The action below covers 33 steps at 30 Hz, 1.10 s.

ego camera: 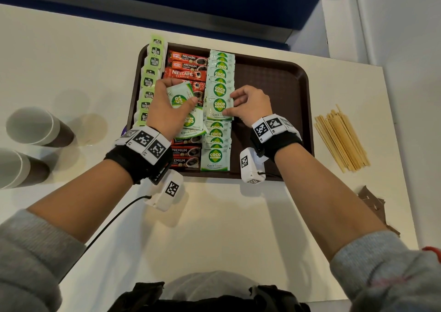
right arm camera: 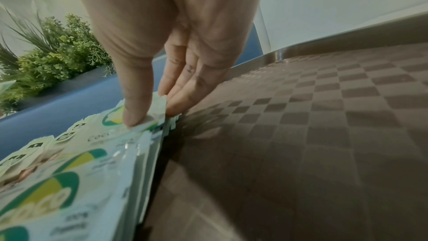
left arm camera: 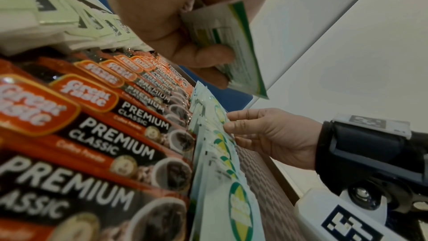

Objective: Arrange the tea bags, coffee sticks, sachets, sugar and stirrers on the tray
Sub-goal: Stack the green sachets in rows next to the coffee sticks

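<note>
Sachets, green-white glossy paper (ego camera: 219,106), handling light, limp, slippery; right hand (ego camera: 250,106) pinching one's 3 o'clock edge, left hand (ego camera: 167,106) clutching spare stack (ego camera: 179,95).

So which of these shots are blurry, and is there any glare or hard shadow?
Head view: sharp, soft cup shadows on the table, edges bowed. Left wrist view: nearest coffee sticks blurred, held sachets smeared. Right wrist view: near sachets out of focus, small glints on them, fingers' shadow on the tray.
</note>
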Available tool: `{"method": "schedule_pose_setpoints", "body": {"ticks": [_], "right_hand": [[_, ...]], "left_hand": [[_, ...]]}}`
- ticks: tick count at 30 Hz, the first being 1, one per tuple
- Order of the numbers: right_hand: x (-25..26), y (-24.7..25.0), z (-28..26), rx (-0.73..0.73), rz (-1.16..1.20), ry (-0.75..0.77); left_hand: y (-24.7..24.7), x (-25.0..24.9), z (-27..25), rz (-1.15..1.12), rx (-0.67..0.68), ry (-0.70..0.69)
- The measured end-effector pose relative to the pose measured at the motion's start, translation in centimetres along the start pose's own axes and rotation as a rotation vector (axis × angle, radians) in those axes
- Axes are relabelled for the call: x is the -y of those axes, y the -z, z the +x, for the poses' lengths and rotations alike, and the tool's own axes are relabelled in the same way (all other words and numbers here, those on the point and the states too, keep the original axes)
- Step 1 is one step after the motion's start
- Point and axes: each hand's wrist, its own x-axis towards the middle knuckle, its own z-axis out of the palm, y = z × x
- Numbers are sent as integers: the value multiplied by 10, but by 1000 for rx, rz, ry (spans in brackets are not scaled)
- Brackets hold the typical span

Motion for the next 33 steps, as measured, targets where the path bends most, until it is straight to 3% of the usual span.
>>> {"method": "schedule_pose_setpoints", "body": {"ticks": [14,33], "right_hand": [[2,3,14,-133,76,47],[2,1,12,-123,69,8]], "left_hand": [[0,0,1,14,-4,-5],[-1,1,1,13,-7,7]]}}
